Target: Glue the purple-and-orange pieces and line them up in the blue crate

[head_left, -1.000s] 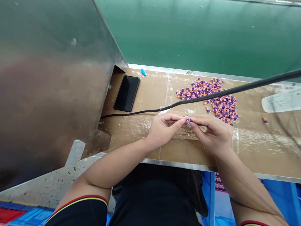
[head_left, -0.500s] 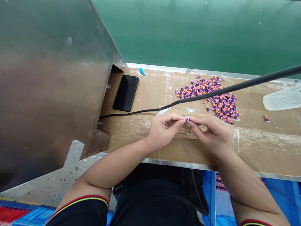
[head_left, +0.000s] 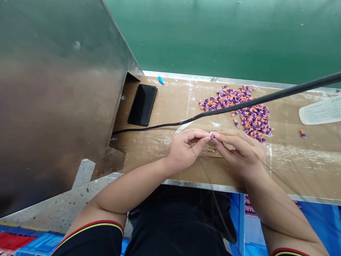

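"Brown cardboard sheeting (head_left: pixel 170 103) covered the bench in the head view, with a smooth green surface (head_left: pixel 202 39) beyond its far edge. What stood at the left?"

"A large, dull grey metal panel (head_left: pixel 61 106). Near it lay a black rectangular phone (head_left: pixel 142 105), and beyond the phone, close to the far edge, a small bright-blue cone (head_left: pixel 160 80)."

"And the hands?"

"They met over the cardboard, near the front of the bench. The left hand (head_left: pixel 183 147) pinched one side of a small pink-and-purple piece (head_left: pixel 212 135) between thumb and forefinger, its other fingers curled."

"So the right hand (head_left: pixel 241 149) was free?"

"No, it gripped the other side of that same piece, thumb against fingers. The fingertips hid most of it, so I couldn't tell its full shape."

"Were there others like it?"

"A loose heap of small purple, pink and orange figures (head_left: pixel 254 119) lay just beyond the right hand. One single purple-and-orange figure (head_left: pixel 303 134) lay apart, farther right, near a whitish translucent plastic piece (head_left: pixel 321 111)."

"What crossed the view?"

"A thick black cable (head_left: pixel 170 124), running from the panel's lower edge to the upper right, in front of part of the heap. Below the bench showed a blue plastic crate (head_left: pixel 241 224)."
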Tool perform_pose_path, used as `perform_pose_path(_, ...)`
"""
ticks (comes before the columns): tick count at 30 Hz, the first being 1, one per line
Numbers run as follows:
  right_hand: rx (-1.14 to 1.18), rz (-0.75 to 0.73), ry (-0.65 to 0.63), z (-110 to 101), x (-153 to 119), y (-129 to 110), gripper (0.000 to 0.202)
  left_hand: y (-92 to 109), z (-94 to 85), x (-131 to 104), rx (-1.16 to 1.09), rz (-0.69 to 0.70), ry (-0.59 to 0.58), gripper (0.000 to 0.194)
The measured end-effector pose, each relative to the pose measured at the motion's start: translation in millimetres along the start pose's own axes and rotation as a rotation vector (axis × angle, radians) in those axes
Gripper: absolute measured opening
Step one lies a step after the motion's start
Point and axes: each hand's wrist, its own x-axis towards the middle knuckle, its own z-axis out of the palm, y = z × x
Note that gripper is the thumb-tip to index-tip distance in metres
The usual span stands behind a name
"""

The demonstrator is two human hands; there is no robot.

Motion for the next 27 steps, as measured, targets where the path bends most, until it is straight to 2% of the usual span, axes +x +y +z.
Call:
perform_pose_path(7, 0.054, 0.006, -0.049, -4, 2, 2, 0.024, 2, -1.5, 1, 0.120, 0.080, -0.006, 0.006)
perform_pose_path(11, 0.067, 0.011, -0.024, -2, 1, -1, 0.025, 3, -2.5, 0, 0.157, 0.133, -0.011, 0.006)
perform_pose_path(16, 0.046, 0.065, 0.016, 0, -1, -4, 0.021, 3, -0.8, -3, 0.069, 0.080, 0.003, 0.008)
perform_pose_path(27, 0.053, 0.037, 0.065, 6, -1, -1, 0.023, 1, -0.8, -2, 0.001, 0.055, -0.019, 0.010)
